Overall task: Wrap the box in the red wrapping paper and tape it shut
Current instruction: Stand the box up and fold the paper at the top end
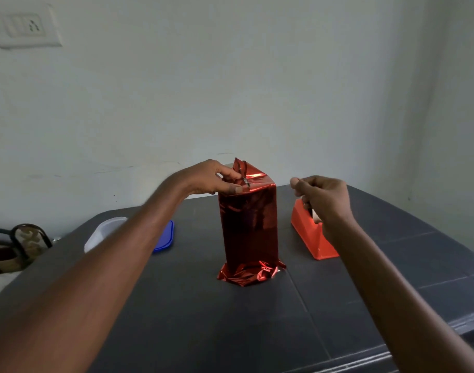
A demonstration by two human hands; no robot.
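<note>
Upright near the middle of the dark grey tabletop (338,305): the box (249,227), tall and narrow, sheathed all round in shiny red wrapping paper (246,273) that spreads in a crumpled skirt at its foot. Top end unfinished — loose foil standing up in a creased peak at the back edge.

Left hand (217,179) at the top left corner of the box, its grip clamped on a fold of the red wrapping paper, thumb pressing along the upper front edge and fingers curled over the foil from above. Forearm stretched in from the lower left.

Right hand (322,197) raised just to the right of the box and clear of it, fingers curled together with thumb against forefinger (whether a strip of tape sits pinched there — cannot tell). Directly beneath and behind it, an orange-red tape dispenser (308,238) resting on the tabletop, near the box but apart.

Off to the left, partly hidden by the left forearm: a clear plastic container (101,232) beside a blue lid (166,238). Behind everything, a pale wall with a white socket plate (24,25) high at the left.
</note>
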